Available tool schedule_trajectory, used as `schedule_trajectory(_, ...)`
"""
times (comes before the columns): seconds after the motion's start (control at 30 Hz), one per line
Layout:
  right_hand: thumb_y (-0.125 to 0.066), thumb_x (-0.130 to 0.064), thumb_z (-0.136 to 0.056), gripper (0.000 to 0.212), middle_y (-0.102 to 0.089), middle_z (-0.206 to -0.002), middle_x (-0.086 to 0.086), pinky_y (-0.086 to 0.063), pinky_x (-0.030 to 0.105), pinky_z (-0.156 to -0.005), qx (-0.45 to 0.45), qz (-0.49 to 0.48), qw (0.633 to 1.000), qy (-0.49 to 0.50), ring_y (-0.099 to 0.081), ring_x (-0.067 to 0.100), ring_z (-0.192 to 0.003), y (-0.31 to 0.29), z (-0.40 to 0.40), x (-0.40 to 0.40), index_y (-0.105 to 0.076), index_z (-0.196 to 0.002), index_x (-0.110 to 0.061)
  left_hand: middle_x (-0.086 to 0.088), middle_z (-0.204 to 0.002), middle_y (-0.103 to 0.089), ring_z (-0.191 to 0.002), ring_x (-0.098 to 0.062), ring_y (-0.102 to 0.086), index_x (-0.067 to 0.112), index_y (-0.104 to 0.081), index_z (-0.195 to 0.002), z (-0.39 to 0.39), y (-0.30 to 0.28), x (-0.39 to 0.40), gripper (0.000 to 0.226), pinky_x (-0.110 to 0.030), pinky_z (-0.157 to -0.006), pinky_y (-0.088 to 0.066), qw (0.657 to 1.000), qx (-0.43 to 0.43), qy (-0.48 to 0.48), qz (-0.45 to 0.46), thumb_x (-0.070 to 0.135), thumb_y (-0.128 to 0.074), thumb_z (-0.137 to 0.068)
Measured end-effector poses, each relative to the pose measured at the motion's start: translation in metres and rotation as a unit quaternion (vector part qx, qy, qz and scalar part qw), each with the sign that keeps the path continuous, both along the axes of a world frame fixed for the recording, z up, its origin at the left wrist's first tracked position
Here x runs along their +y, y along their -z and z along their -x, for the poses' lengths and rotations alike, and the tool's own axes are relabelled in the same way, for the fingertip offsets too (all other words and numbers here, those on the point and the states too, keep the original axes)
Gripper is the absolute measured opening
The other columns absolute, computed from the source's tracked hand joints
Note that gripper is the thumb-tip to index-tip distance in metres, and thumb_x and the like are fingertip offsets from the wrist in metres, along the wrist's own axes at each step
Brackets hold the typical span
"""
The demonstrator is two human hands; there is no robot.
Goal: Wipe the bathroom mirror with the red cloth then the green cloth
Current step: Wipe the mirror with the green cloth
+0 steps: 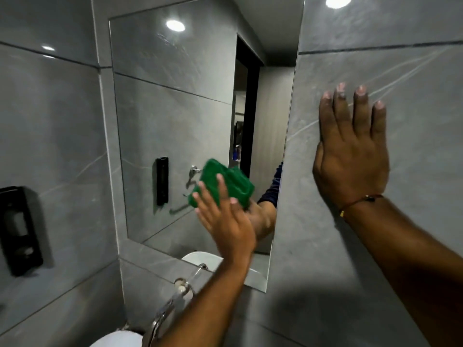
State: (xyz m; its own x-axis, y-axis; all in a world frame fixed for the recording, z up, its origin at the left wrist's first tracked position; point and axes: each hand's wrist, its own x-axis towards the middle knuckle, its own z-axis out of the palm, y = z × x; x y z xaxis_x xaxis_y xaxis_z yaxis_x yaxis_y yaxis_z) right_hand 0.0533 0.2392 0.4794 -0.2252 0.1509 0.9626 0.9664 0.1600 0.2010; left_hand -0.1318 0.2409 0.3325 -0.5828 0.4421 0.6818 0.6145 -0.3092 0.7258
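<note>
**Green cloth pressed to the lower mirror**

Chrome comes first: the tap [175, 294] curves up at the bottom edge of the view, blurred, above the white basin [117, 340]. Over it the left forearm rises to the left hand [225, 221], whose fingers are spread flat and pushing the green cloth [223, 184] against the glass. The cloth is bunched into a thick wad and sits on the lower right part of the mirror [175, 108], partly covered by the fingertips; the hand's reflection meets it from behind.

To the right, the right hand [350, 156] lies palm-down on the grey tiled wall [400, 71] just beside the mirror's right edge, fingers extended and slightly apart, holding nothing. A thin thread bracelet [360, 202] circles its wrist.

On the left wall, well apart from the mirror, hangs a black dispenser [17, 229]. The glass reflects grey tiles, a dark doorway and a round ceiling light [175, 25].
</note>
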Motion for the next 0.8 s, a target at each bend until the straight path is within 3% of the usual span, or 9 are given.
schedule_trajectory(0.13, -0.044, -0.011, -0.110, 0.075, -0.012, -0.187, 0.016, 0.000, 0.058, -0.139, -0.003, 0.011, 1.000, -0.016, -0.009, 0.044, -0.173, 0.000, -0.003, -0.004, -0.014, -0.178, -0.009, -0.002, -0.177, 0.005, -0.163, -0.029, 0.007, 0.040, -0.018, -0.164, -0.051, 0.046, -0.025, 0.063, -0.054, -0.131, -0.001, 0.957, 0.283, 0.057, 0.002, 0.041, -0.039, -0.105)
schedule_trajectory(0.2, -0.043, -0.013, -0.109, 0.075, -0.013, -0.187, 0.016, 0.001, 0.058, -0.139, -0.005, 0.021, 1.000, -0.019, -0.008, 0.043, -0.173, 0.000, -0.003, -0.006, -0.014, -0.178, -0.010, -0.001, -0.177, -0.007, -0.163, -0.029, -0.004, 0.042, -0.025, -0.162, -0.024, 0.071, -0.018, 0.069, -0.054, -0.130, -0.014, 0.893, 0.446, 0.058, -0.025, 0.041, -0.052, -0.099)
schedule_trajectory(0.3, -0.041, -0.015, -0.110, 0.074, -0.012, -0.187, 0.015, 0.003, 0.055, -0.139, 0.002, 0.036, 0.999, -0.028, -0.006, 0.041, -0.173, 0.000, -0.003, -0.012, -0.013, -0.178, -0.011, 0.000, -0.172, -0.026, -0.162, -0.026, -0.016, 0.042, -0.034, -0.159, 0.049, 0.091, -0.002, 0.065, -0.049, -0.126, -0.027, 0.757, 0.648, 0.050, -0.069, 0.044, -0.054, -0.097)
schedule_trajectory(0.37, -0.042, -0.015, -0.112, 0.074, -0.008, -0.188, 0.014, 0.003, 0.055, -0.139, 0.011, 0.046, 0.999, -0.026, -0.003, 0.040, -0.174, 0.001, -0.001, -0.015, -0.010, -0.179, -0.012, 0.000, -0.175, -0.019, -0.163, -0.026, -0.011, 0.043, -0.031, -0.160, 0.106, 0.092, 0.011, 0.069, -0.050, -0.128, -0.020, 0.727, 0.681, 0.037, -0.075, 0.044, -0.055, -0.096)
schedule_trajectory(0.47, -0.046, -0.014, -0.112, 0.077, -0.006, -0.188, 0.013, 0.002, 0.058, -0.139, 0.028, 0.052, 0.998, -0.032, -0.002, 0.041, -0.174, 0.002, 0.005, -0.014, -0.008, -0.179, -0.014, -0.001, -0.177, 0.006, -0.163, -0.029, 0.006, 0.044, -0.013, -0.164, 0.187, 0.083, 0.030, 0.078, -0.051, -0.131, 0.000, 0.806, 0.591, -0.015, -0.036, 0.041, -0.051, -0.096)
schedule_trajectory(0.57, -0.039, -0.022, -0.111, 0.076, -0.005, -0.188, 0.011, -0.003, 0.065, -0.140, 0.032, 0.046, 0.998, -0.032, -0.001, 0.042, -0.174, 0.001, 0.003, -0.002, -0.006, -0.179, -0.017, -0.007, -0.177, 0.001, -0.163, -0.032, 0.005, 0.036, -0.022, -0.163, 0.252, 0.073, 0.049, 0.066, -0.057, -0.130, -0.002, 0.900, 0.435, -0.022, -0.018, 0.033, -0.043, -0.101)
schedule_trajectory(0.67, -0.023, -0.034, -0.115, 0.070, 0.000, -0.189, 0.008, -0.013, 0.067, -0.138, 0.032, 0.032, 0.998, -0.033, -0.001, 0.040, -0.174, 0.009, -0.004, 0.020, 0.001, -0.180, -0.023, -0.016, -0.175, -0.009, -0.163, -0.037, 0.000, 0.017, -0.032, -0.162, 0.301, 0.076, 0.064, 0.057, -0.056, -0.131, -0.004, 0.955, 0.295, -0.024, -0.014, 0.027, -0.035, -0.106)
schedule_trajectory(0.73, -0.020, -0.042, -0.117, 0.068, 0.001, -0.189, 0.006, -0.012, 0.062, -0.140, 0.035, 0.039, 0.998, -0.045, -0.001, 0.037, -0.175, 0.015, -0.006, 0.038, -0.001, -0.180, -0.023, -0.014, -0.175, -0.010, -0.163, -0.037, -0.002, 0.020, -0.026, -0.164, 0.318, 0.086, 0.075, 0.059, -0.054, -0.131, -0.005, 0.989, 0.140, -0.036, 0.015, 0.033, -0.025, -0.107)
schedule_trajectory(0.8, -0.016, -0.062, -0.112, 0.075, -0.001, -0.189, -0.002, -0.003, 0.059, -0.141, 0.048, 0.061, 0.993, -0.088, -0.001, 0.032, -0.175, 0.010, -0.010, 0.045, -0.008, -0.180, -0.031, -0.011, -0.176, -0.010, -0.162, -0.033, -0.003, 0.028, -0.021, -0.165, 0.310, 0.096, 0.080, 0.062, -0.052, -0.132, -0.007, 0.997, -0.031, -0.048, 0.049, 0.036, -0.021, -0.103)
